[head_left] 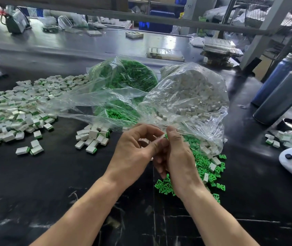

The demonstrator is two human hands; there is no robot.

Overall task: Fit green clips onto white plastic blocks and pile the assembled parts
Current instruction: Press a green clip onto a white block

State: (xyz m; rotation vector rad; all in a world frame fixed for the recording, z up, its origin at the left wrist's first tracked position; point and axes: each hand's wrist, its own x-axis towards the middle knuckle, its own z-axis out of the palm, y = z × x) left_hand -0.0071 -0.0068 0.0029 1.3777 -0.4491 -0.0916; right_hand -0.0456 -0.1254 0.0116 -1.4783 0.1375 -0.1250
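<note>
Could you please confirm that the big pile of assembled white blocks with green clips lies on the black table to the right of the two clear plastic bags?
Not quite: the head view shows the big pile of assembled white blocks with green clips on the black table to the left of the two clear plastic bags, not the right. On the right lie loose green clips.

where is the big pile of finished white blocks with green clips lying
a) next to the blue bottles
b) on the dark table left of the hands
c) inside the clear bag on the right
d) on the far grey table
b: the assembled parts are spread over the dark table, left of both hands.
</note>
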